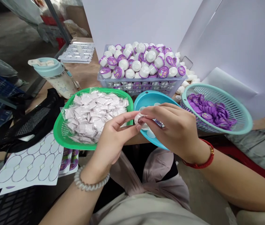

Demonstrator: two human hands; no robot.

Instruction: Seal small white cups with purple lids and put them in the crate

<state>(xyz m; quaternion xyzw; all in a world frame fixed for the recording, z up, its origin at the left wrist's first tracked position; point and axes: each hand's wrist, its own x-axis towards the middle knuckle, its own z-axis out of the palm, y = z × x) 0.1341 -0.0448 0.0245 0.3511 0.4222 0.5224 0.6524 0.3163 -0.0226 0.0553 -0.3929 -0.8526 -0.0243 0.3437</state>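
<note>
My left hand (115, 134) pinches a small whitish cup (138, 118) between thumb and fingers, above the front of the blue basket (138, 99). My right hand (175, 128) meets it from the other side, its fingertips closed at the cup's opening. Something small and glossy shows between the right fingertips, too little of it to name. A shiny metallic-looking piece (159, 123) appears under the right fingers; whether the hand holds it is unclear. Pale round pieces (151, 133) lie in the blue basket, partly covered by my hands. Left of it, the green basket (58, 131) holds many small clear-wrapped packets (90, 112).
Behind stands a lilac crate (113, 83) heaped with white-and-purple capsules (136, 65). A pale teal basket (246, 120) at right holds purple discs (207, 109). A drink bottle (57, 78), a black mesh bag (36, 117) and printed sticker sheets (31, 164) lie left.
</note>
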